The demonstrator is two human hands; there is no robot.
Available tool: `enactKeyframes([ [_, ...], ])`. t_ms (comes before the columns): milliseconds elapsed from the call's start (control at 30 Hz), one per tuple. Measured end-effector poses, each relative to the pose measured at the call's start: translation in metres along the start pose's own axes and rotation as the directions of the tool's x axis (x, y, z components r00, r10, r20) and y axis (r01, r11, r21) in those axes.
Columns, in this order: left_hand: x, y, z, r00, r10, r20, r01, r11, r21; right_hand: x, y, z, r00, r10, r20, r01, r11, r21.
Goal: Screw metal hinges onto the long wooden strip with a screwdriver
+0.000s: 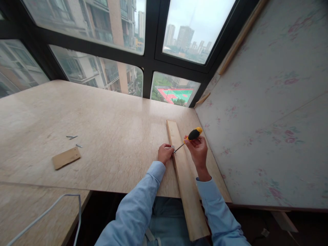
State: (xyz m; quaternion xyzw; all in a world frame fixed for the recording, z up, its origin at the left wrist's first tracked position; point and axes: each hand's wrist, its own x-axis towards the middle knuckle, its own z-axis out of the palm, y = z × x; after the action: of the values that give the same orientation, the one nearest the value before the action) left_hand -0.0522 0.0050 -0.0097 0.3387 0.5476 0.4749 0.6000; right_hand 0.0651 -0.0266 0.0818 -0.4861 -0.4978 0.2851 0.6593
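Note:
A long, pale wooden board (187,184) lies on the stone sill and sticks out past its front edge. At the board's left edge sits a small shiny metal fitting (173,147); its exact kind is too small to tell. My left hand (165,153) has its fingers closed around this fitting, against the board. My right hand (198,150) grips a yellow and black screwdriver (194,134) by the lower part of its handle. The screwdriver slants down to the left, its tip meeting the fitting.
On the stone sill (107,136), to the left, lie a small tan wooden piece (66,159) and several screws or nails (72,137). A white cable (51,206) loops at the lower left. The papered wall (269,119) rises close on the right; windows stand behind.

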Motion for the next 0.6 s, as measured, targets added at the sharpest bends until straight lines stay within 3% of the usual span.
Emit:
enactKeyframes([
  [133,0.0,0.0002,0.0003,1.0,-0.002,0.006,0.002,1.0,-0.005,-0.0014,-0.0012,0.0,0.991,-0.028,0.128,0.027,1.0,0.007],
  [233,-0.0011,0.0011,0.0003,1.0,-0.003,0.002,0.003,1.0,-0.008,-0.0006,0.001,-0.004,0.991,-0.084,0.1,0.102,0.977,-0.186],
  [333,-0.0021,0.0019,0.0002,1.0,-0.004,-0.003,0.004,1.0,-0.004,0.0005,0.0025,-0.0075,0.995,-0.078,0.069,0.096,0.945,-0.313],
  [500,-0.0024,0.0022,0.0002,1.0,-0.01,-0.011,0.01,1.0,0.007,-0.001,-0.0024,-0.0039,0.999,-0.036,0.032,0.04,0.991,-0.131],
  [600,-0.0019,0.002,0.0003,1.0,-0.013,-0.013,0.013,1.0,0.013,-0.0031,-0.0063,0.001,0.996,-0.041,0.08,0.041,0.999,0.001],
])
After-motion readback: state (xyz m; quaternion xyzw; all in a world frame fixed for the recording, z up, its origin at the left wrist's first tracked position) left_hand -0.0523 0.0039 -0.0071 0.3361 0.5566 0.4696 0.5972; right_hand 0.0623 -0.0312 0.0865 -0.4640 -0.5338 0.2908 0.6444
